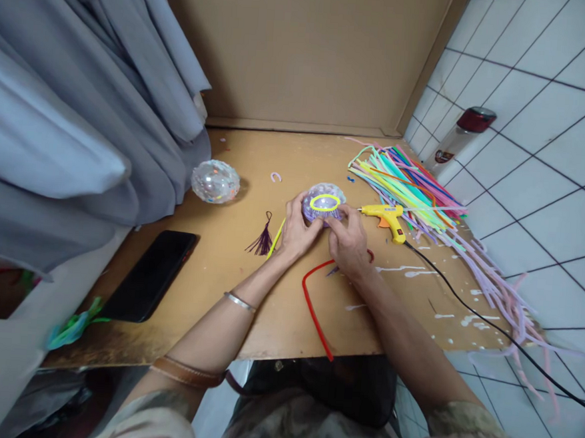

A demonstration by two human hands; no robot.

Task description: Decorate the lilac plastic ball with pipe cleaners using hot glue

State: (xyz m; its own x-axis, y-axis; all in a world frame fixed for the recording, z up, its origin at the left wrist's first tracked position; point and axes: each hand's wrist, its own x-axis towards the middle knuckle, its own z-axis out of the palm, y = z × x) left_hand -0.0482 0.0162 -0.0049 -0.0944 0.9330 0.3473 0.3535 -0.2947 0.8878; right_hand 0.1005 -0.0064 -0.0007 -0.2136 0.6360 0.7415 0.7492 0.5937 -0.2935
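Observation:
A purple, clear-looking ball (323,214) with a bright yellow ring (325,203) on its face sits between my two hands near the middle of the table. My left hand (298,227) curves round its left side, fingers closed on it. On its right lower side, my right hand (347,237) presses with bent fingers. A yellow strip (276,238) comes out beside my left hand. Just right of my right hand lies a yellow glue gun (386,219), its nozzle toward the ball. A red pipe cleaner (313,307) lies bent between my forearms.
A clear speckled ball (215,181), a dark tassel (262,238) and a black phone (150,276) lie on the left. Colourful pipe cleaners (410,184) spread over the right side, crossed by a black cord (448,286). A bottle (459,138) stands by the tiled wall.

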